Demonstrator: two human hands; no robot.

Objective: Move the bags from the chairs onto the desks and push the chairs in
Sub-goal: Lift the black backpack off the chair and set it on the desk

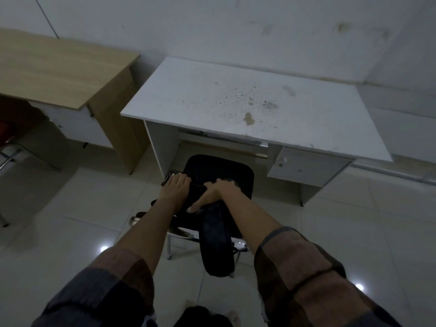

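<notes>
Gripping the black bag (207, 185) on the chair (219, 241) at 6 o'clock, both the left hand (175, 185) and the right hand (215, 193) clasped it; the white desk (247, 100) at 12 o'clock lay bare, chair not yet pushed in.
</notes>
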